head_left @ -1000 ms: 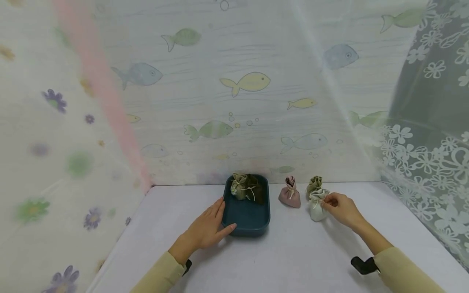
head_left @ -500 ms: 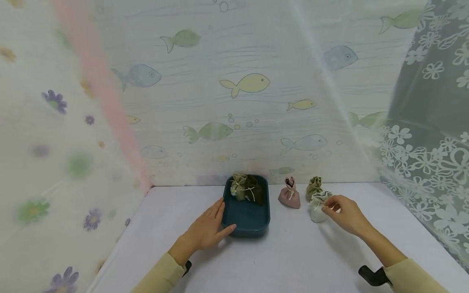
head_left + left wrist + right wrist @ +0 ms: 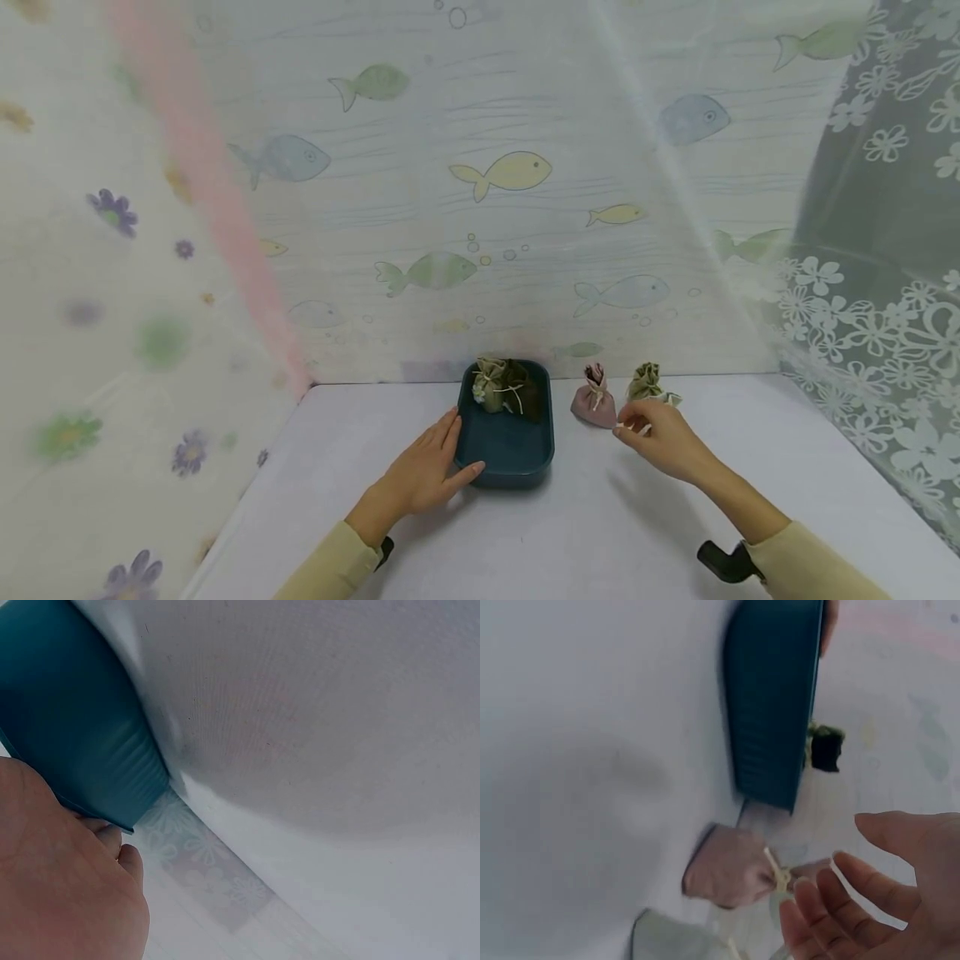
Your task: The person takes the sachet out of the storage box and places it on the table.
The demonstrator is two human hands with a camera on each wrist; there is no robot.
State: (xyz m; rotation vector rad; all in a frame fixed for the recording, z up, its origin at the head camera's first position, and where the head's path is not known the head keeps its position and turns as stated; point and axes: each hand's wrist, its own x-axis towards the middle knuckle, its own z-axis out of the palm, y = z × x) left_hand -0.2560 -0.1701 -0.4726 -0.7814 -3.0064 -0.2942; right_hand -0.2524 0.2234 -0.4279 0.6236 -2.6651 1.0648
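Observation:
My left hand lies along the left side of a dark teal rectangular tray, fingers straight at its rim and thumb by the near corner. Inside, toward the back, sit a beige drawstring pouch and a dark brown one. Beside the pink drawstring pouch is my right hand. Its thumb and fingers are apart with nothing between them in the right wrist view, where they overlap the pink pouch's neck. A pale grey-green pouch is mostly hidden behind this hand in the head view.
An olive green pouch stands at the back right of the white table. Behind the table hangs a sheer curtain printed with fish. Flowered curtains hang at the left and right.
My right hand has let go of the pale grey-green pouch and moved left toward the pink one. The pale pouch stays in its place. My left hand has not moved.

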